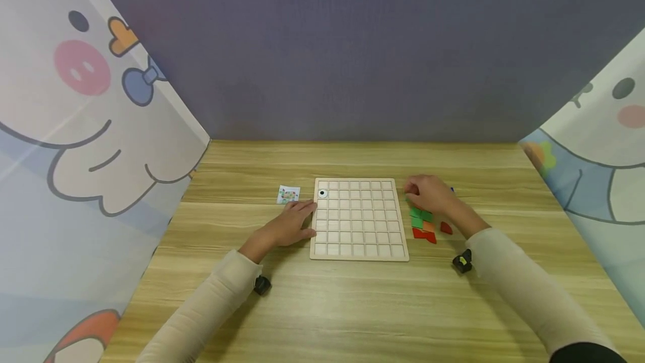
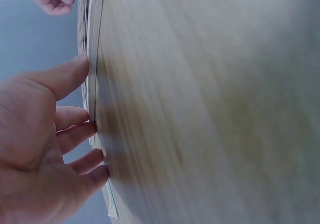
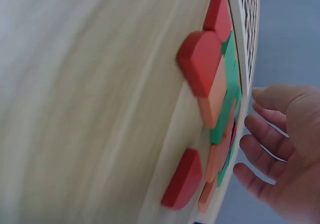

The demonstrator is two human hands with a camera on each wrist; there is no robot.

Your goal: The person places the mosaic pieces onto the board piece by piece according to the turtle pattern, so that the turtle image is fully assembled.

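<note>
A wooden grid board (image 1: 359, 259) lies flat on the table, with a round white piece bearing a black dot (image 1: 322, 193) in a cell near its upper left corner. My left hand (image 1: 291, 224) spreads along the board's left edge, thumb and fingertips (image 2: 89, 129) touching the side. Just right of the board, my right hand (image 1: 428, 192) hovers over flat coloured pieces, its fingers (image 3: 265, 134) loosely bent, with nothing visible between them. Among these are green tiles (image 1: 416, 222), an orange tile (image 1: 428, 226) and red pieces (image 1: 425, 234). The hand hides part of the group in the head view.
A small printed card (image 1: 288, 194) lies beyond my left hand, left of the board. One red rounded piece (image 1: 446, 228) sits apart on the right. A grey wall (image 1: 363, 71) stands behind the wood-grain table (image 1: 353, 307), with cartoon-printed panels (image 1: 101, 128) on both sides.
</note>
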